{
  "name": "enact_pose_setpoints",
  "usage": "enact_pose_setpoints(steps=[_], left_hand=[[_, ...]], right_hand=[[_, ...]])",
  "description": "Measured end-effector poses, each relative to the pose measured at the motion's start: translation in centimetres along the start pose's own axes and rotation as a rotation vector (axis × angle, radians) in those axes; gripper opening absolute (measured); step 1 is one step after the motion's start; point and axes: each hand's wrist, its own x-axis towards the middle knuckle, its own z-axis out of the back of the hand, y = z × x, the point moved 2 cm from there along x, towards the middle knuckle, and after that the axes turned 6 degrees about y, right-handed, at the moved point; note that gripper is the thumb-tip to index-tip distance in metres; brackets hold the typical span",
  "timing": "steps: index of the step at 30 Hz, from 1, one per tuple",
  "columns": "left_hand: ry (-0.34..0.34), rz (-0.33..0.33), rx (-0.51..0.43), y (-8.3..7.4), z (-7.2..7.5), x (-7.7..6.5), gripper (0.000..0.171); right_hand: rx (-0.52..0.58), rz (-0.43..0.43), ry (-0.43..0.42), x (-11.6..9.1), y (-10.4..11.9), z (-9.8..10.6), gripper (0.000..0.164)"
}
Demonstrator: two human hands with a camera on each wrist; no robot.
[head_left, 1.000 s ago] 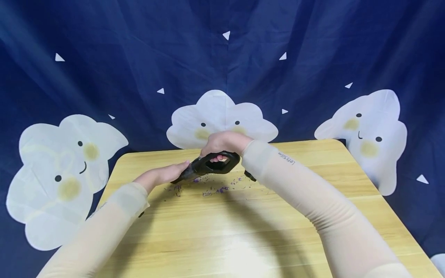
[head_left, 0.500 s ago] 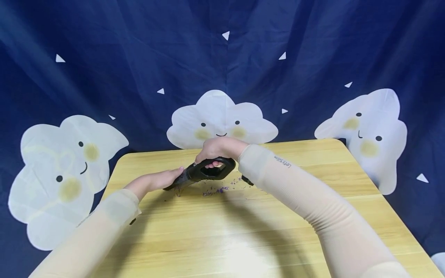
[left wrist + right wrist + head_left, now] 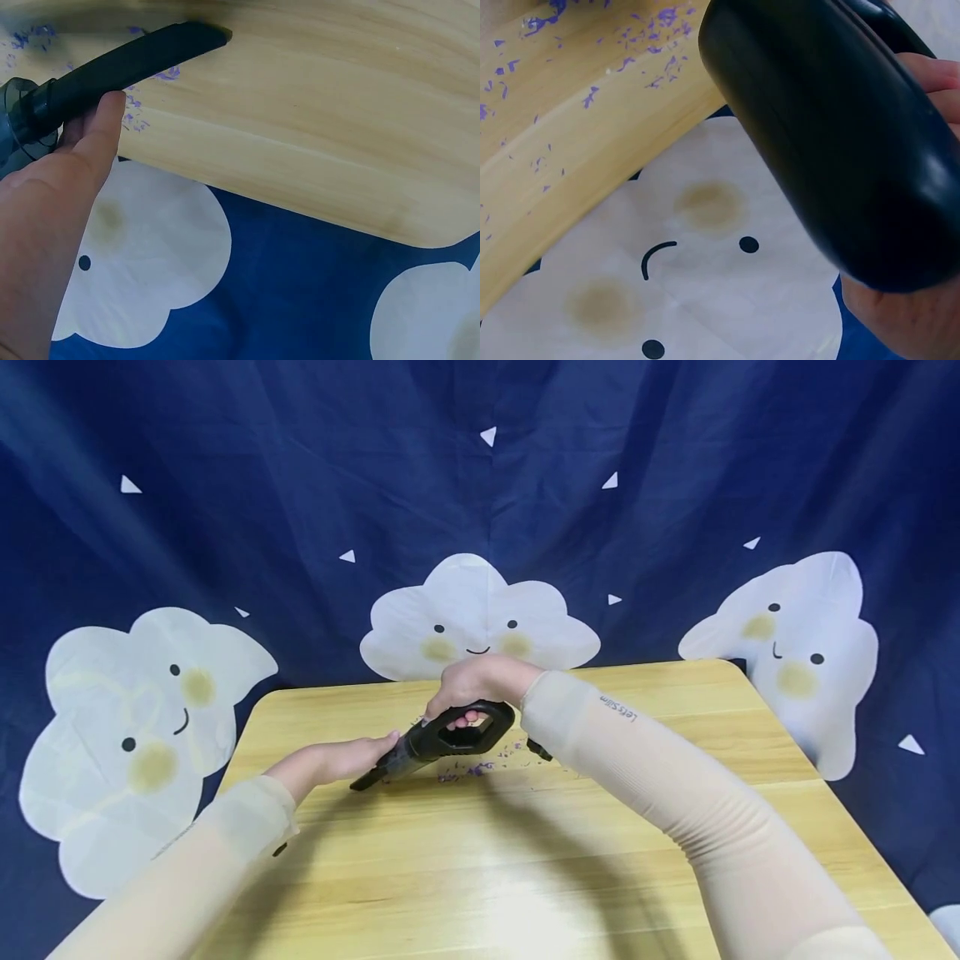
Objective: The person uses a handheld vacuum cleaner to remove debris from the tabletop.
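My right hand [image 3: 480, 681] grips the looped handle of a black handheld vacuum cleaner [image 3: 480, 745] above the far part of the table. Its narrow nozzle [image 3: 142, 64] slants down to the left, the tip close to the tabletop. My left hand [image 3: 333, 762] lies against the nozzle, fingers fairly straight; some of them are hidden behind it in the left wrist view. Purple scraps [image 3: 476, 770] are scattered under and beside the vacuum. In the right wrist view the vacuum's rounded body [image 3: 825, 150] covers much of the right hand, whose fingers [image 3: 934, 71] show at the edge.
The light wooden table [image 3: 465, 852] has rounded far corners. A dark blue curtain [image 3: 480, 485] with white cloud faces hangs right behind its far edge. More purple bits [image 3: 660, 45] are spread toward that edge.
The vacuum has shifted toward me and to the left, its nozzle tip now nearer the table's middle. My left hand has moved along with it, still against the nozzle.
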Motion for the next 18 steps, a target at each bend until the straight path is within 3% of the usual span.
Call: enact_pose_setpoints(steps=[7,18], left_hand=[[0.009,-0.051,-0.012,-0.3,-0.3,-0.3,0.067],[-0.015,-0.09,-0.031,-0.6,-0.2,0.4,0.07]], right_hand=[[-0.102,-0.001,-0.029,-0.5,0.5,0.0,0.037],[-0.316,-0.017,-0.17,-1.2,1.4,0.0,0.041]])
